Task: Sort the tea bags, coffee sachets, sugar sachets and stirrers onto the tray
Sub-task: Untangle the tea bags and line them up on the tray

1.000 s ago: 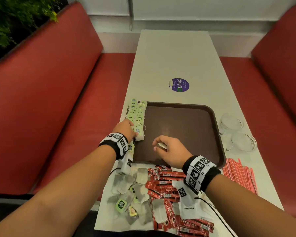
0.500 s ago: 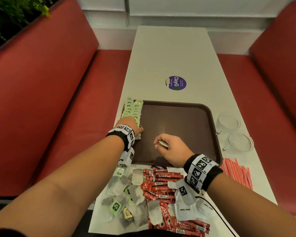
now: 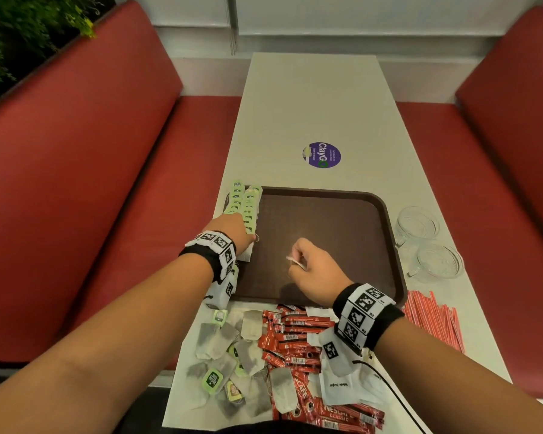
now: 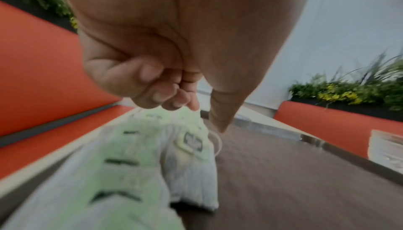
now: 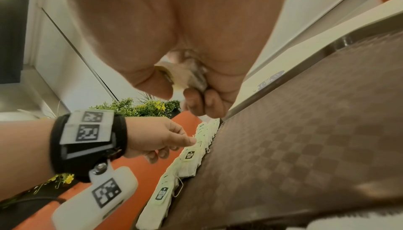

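A dark brown rectangular plastic tray (image 3: pixel 326 220) lies on the long pale table (image 3: pixel 314 98), between red padded benches (image 3: pixel 76 183); along the tray's left rim runs a double row of tea bags with light green paper tags (image 3: pixel 246 203), overlapping like tiles, some hanging over the edge. The left hand (image 3: pixel 231 230) is at the near end of that row; from the left wrist view its fingers (image 4: pixel 157 85) are curled in, with thumb and fingertips pinching the top of a green-tagged tea bag (image 4: pixel 191 149) that rests on the row (the picture is blurred, so the exact grip point is hard to place). The right hand (image 3: pixel 311 270) hovers over the bare middle of the tray, fingers folded tightly round a small bundle of tea bags (image 3: pixel 295 261); from the right wrist view a pale bag and a yellowish tag edge (image 5: pixel 185 77) show between thumb and fingers.

Near the table's front edge lies a loose heap of unsorted tea bags (image 3: pixel 229 349); just right of it are red coffee sachets (image 3: pixel 298 336), with white sugar sachets (image 3: pixel 345 383) partly under the right wrist; a bundle of red-and-white striped stirrers (image 3: pixel 433 321) lies on the table beside the tray's near right corner. Two clear glass cups (image 3: pixel 420 223) stand to the right of the tray; a round purple sticker (image 3: pixel 322 155) sits beyond it.
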{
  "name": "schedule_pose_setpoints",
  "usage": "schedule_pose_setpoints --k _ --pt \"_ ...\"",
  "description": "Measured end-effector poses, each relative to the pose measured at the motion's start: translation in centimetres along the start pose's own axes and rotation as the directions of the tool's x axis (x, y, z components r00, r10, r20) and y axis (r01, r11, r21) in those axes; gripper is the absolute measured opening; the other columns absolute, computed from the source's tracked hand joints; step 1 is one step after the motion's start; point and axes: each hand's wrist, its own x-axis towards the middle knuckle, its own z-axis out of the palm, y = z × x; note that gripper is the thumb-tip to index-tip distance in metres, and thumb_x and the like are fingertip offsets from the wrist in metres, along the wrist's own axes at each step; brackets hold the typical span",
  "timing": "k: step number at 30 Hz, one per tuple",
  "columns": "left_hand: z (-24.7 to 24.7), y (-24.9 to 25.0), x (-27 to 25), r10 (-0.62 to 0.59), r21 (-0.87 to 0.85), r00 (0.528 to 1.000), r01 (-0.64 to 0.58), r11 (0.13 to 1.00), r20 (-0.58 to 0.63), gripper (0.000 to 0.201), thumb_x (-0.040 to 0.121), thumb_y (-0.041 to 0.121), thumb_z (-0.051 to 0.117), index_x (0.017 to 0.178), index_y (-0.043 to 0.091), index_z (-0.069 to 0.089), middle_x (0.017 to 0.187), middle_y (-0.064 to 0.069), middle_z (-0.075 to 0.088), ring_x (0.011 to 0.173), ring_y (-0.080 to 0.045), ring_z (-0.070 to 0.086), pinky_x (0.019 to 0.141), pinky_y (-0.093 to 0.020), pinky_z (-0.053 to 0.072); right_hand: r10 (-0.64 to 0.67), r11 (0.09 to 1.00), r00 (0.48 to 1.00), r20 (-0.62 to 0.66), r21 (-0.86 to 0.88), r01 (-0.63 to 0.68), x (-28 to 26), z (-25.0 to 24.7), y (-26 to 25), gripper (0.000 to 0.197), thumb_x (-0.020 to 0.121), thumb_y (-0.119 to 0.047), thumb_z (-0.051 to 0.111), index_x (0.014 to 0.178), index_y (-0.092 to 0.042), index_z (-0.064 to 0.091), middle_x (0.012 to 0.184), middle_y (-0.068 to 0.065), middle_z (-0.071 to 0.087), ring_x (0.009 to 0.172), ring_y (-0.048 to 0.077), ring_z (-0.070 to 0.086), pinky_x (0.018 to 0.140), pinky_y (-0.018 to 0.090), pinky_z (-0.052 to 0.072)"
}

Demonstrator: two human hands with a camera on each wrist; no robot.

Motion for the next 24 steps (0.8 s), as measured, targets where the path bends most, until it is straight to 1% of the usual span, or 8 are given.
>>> schedule_pose_setpoints --k 4,7,10,13,15,18,21,24 --pt "-1.2 -0.4 -3.0 0.176 -0.127 0.984 -0.172 0.977 0.014 0.022 0.098 0.043 0.052 0.098 0.022 0.060 0.084 0.004 0.063 0.079 -0.014 0.060 0.068 -0.030 0.044 -0.059 0.998 0.998 -0.004 -0.013 0.059 -0.1 0.4 0.1 0.001 0.089 -0.017 0.063 0.089 -0.018 0.064 0.086 -0.002 0.066 0.076 0.015 0.061 0.074 0.037 0.053" --pt "-1.6 -0.8 -5.8 0.361 -0.306 0.932 -0.351 0.885 -0.028 0.015 0.096 0.044 0.057 0.097 0.030 0.064 0.087 0.011 0.064 0.072 0.000 0.055 0.067 -0.026 0.041 -0.058 0.998 0.998 -0.001 0.016 0.058 0.1 0.6 0.1 0.003 0.094 -0.025 0.065 0.091 -0.024 0.065 0.078 -0.006 0.068 0.067 0.006 0.063 0.067 0.032 0.054" --pt "-1.6 -0.9 -8.2 0.458 -0.436 0.881 -0.460 0.773 -0.116 0.015 0.090 0.046 0.067 0.101 0.035 0.069 0.090 0.015 0.065 0.072 -0.001 0.055 0.069 -0.024 0.047 -0.029 0.995 0.999 0.023 0.095 0.027 0.2 1.0 -0.2 0.010 0.093 -0.033 0.068 0.086 -0.027 0.066 0.071 -0.002 0.071 0.058 0.006 0.063 0.060 0.031 0.055" --pt "-1.1 -0.8 -9.7 0.460 -0.496 0.873 -0.476 0.726 -0.165 0.018 0.086 0.047 0.071 0.100 0.035 0.070 0.089 0.015 0.066 0.073 -0.003 0.055 0.069 -0.021 0.048 -0.026 0.995 0.999 0.032 0.092 0.022 0.2 1.4 -0.3 0.022 0.090 -0.047 0.069 0.084 -0.026 0.068 0.073 0.001 0.073 0.063 0.017 0.067 0.059 0.035 0.058" --pt "-0.5 -0.7 -10.0 0.444 -0.487 0.877 -0.474 0.733 -0.185 0.011 0.087 0.041 0.071 0.095 0.033 0.071 0.084 0.014 0.066 0.073 -0.003 0.055 0.068 -0.021 0.046 -0.021 0.994 0.999 0.033 0.112 0.017 0.2 1.7 -0.4 0.021 0.089 -0.045 0.071 0.083 -0.025 0.069 0.075 0.001 0.074 0.064 0.017 0.068 0.062 0.037 0.058" --pt "0.2 -0.7 -10.4 0.409 -0.454 0.890 -0.454 0.767 -0.200 0.001 0.090 0.032 0.069 0.089 0.032 0.070 0.076 0.014 0.062 0.068 -0.003 0.054 0.064 -0.023 0.043 -0.037 0.998 0.998 0.042 0.047 0.035 0.3 2.3 -0.2 0.018 0.089 -0.039 0.073 0.078 -0.025 0.069 0.070 -0.004 0.069 0.059 0.004 0.056 0.061 0.031 0.051" --pt "0.5 -0.7 -10.8 0.398 -0.454 0.891 -0.453 0.767 -0.217 0.004 0.092 0.028 0.068 0.089 0.030 0.069 0.072 0.016 0.058 0.064 0.001 0.051 0.061 -0.018 0.037 -0.055 0.998 0.997 0.054 -0.017 0.056 0.2 2.9 0.0 0.015 0.089 -0.033 0.073 0.078 -0.023 0.070 0.074 -0.003 0.068 0.066 0.013 0.059 0.068 0.037 0.054" --pt "0.8 -1.2 -10.9 0.392 -0.506 0.897 -0.440 0.742 -0.205 0.002 0.089 0.028 0.072 0.090 0.030 0.070 0.071 0.015 0.060 0.065 -0.001 0.051 0.061 -0.018 0.041 -0.081 0.996 0.995 0.053 -0.020 0.083 0.3 3.1 -0.1 0.018 0.089 -0.034 0.073 0.078 -0.020 0.069 0.080 -0.002 0.067 0.075 0.017 0.061 0.072 0.039 0.054"
